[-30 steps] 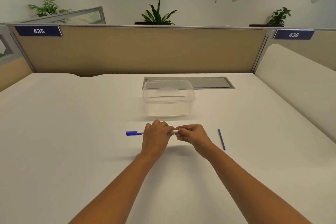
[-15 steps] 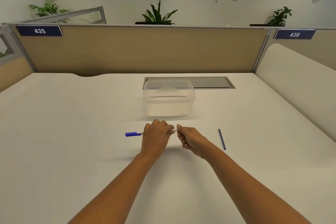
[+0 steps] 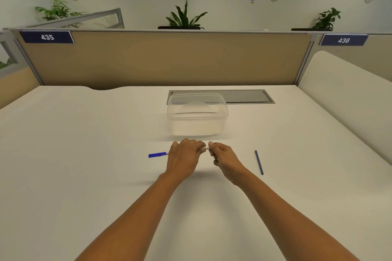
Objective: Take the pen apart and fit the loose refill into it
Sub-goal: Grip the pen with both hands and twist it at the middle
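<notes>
Two hands are used on the pen, which is held level, low over the table. To do this step well, the middle should be held firm but not squeezed hard, and the end piece should be turned or pulled straight along the pen, so that nothing gets bent or dropped. The middle of the pen is wrapped by the curled left hand, with the blue cap sticking out to its left. The right hand is curled too, and the white end is pinched by its fingertips. The loose refill can be seen lying on the table, right of the right hand, untouched.
</notes>
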### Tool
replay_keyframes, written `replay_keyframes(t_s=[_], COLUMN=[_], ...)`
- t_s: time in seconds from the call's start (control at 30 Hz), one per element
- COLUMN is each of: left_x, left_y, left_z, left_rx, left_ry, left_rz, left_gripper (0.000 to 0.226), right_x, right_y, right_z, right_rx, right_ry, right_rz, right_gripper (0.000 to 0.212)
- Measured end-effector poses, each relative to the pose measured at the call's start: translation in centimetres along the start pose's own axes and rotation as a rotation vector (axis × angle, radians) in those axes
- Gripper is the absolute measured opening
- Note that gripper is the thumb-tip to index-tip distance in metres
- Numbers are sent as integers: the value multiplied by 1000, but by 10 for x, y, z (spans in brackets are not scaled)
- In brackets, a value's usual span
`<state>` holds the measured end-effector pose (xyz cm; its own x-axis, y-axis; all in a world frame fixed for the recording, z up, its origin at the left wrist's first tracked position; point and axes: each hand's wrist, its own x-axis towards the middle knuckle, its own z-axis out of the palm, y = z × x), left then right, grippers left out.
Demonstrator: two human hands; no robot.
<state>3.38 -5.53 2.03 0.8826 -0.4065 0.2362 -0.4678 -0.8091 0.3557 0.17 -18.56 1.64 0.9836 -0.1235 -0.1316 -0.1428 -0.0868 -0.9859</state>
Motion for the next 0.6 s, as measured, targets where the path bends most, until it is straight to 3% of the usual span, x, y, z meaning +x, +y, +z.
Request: replay_keyframes(t_s=[0.37,0.6], left_x=[0,-1], left_y=[-3,0], left_z=[3,2], left_rx=[-64,-97], left_ry=[7,64], left_rz=[-57,-104], left_gripper=[31,27], right_x=[1,-1], right_y=[4,4], right_z=[1,1], right_rx=[-110,11], right_ry=[65,36], right_rz=[-100,-77], right_gripper=[31,23])
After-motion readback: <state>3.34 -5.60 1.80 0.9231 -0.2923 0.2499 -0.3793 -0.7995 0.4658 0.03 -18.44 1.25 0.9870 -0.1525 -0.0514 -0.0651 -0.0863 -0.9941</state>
